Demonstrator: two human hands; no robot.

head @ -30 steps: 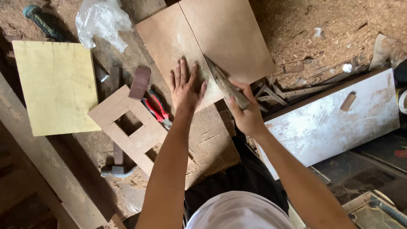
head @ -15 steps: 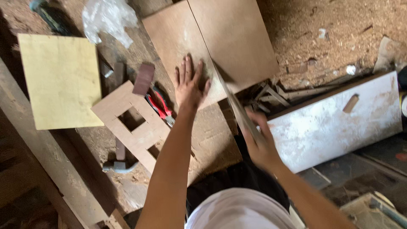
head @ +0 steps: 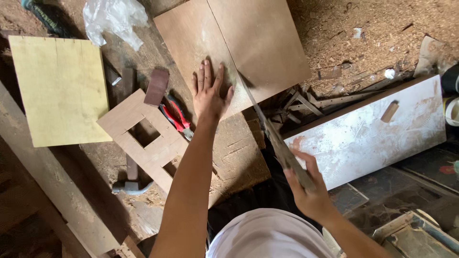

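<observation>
Brown plywood sheet lay flat on the counter, far part overhanging toward the sawdust-covered floor. Left hand was spread flat, fingers wide, pressing the sheet just left of the cut line; it gripped nothing. Right hand was wrapped tight on the handle of a handsaw, blade angled into the sheet's near edge.

Risks, as I judged them:
- Left thumb sat just beside the blade. A jump out of the kerf would hit it.
- One palm was the only hold-down, no clamp seen. The sheet could skid or chatter.
- Unsupported overhang could sag and pinch the blade, or tear out at the end.

Room: red-handled pliers and a wooden frame lay near the left wrist, a hammer below them, yellow board well apart at left. White panel sat right of the saw path, near the right hand; scrap sticks lay under the blade line. Stroke lane toward the body looked open.
</observation>
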